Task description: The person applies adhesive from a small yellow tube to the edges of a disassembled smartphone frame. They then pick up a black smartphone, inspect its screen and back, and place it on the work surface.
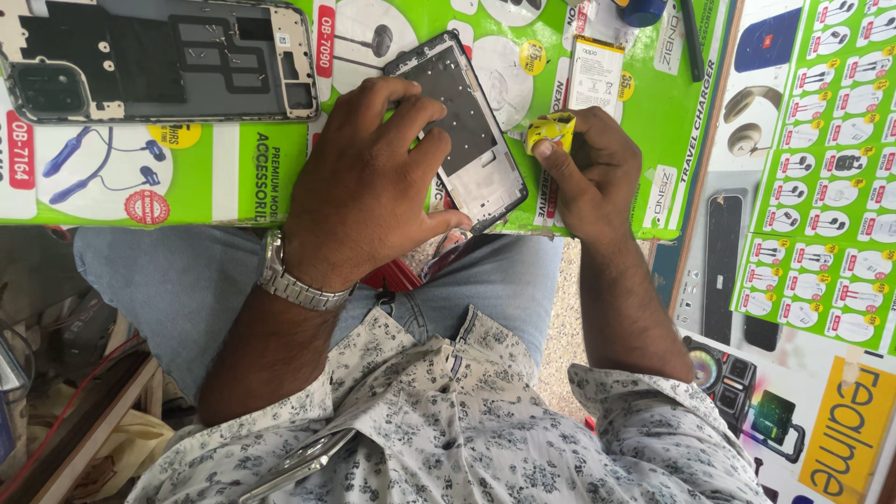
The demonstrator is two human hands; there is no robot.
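The left hand [364, 187] lies over the phone frame [471, 140], its fingers spread across the frame's left edge and its thumb pressed at the lower corner, holding the frame flat on the green poster-covered table [252, 168]. The right hand [593, 173] sits just right of the phone frame, its fingers pinched together on a small yellow glue tube [551, 133] whose tip points toward the frame's right edge. Above and left of the phone frame lies a second, larger phone back housing [159, 61]. Above and right of the frame rests a white phone battery [595, 75]. A metal wristwatch [294, 280] circles the left wrist, below the frame.
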